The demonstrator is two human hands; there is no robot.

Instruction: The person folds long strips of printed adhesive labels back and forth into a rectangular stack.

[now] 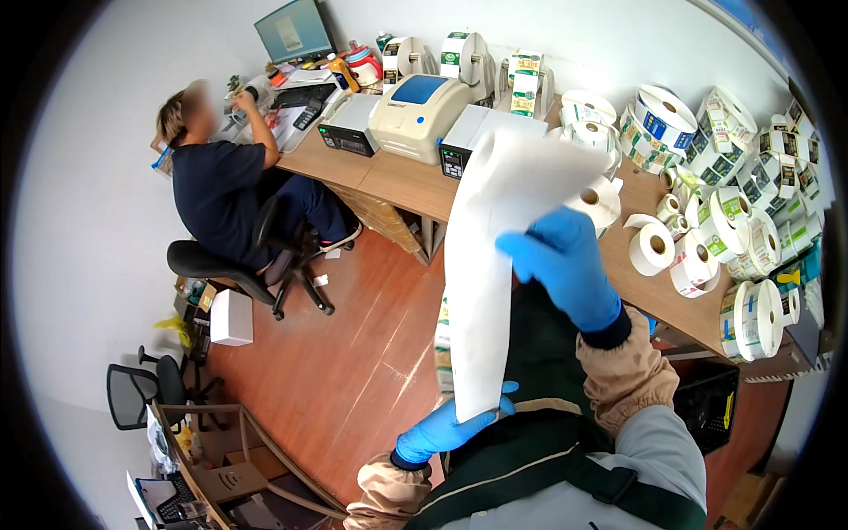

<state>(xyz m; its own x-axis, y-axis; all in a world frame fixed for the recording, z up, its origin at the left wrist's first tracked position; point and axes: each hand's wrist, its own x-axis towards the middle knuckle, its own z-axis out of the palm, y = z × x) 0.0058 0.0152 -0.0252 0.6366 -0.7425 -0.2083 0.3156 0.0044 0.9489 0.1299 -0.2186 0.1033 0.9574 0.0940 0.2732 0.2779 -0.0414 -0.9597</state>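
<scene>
A long white label-paper strip (478,285) hangs in front of me, its blank side facing up. The upper end is folded over and blurred. My left hand (447,430), in a blue glove, grips the strip's lower end, with the thumb across its edge. Higher up, my right hand (563,265), also gloved in blue, has its bent fingers against the strip's right edge and appears to pinch it. Part of a printed label strip (444,348) shows behind the white paper at the left; whether the two are joined is hidden.
Label printers (419,116) stand along the wooden table (397,182). Several label rolls (652,245) crowd its right part. A seated person (222,179) works near the monitor (295,32). An office chair (136,391), a white box (231,317) and a black crate (702,404) are around the floor.
</scene>
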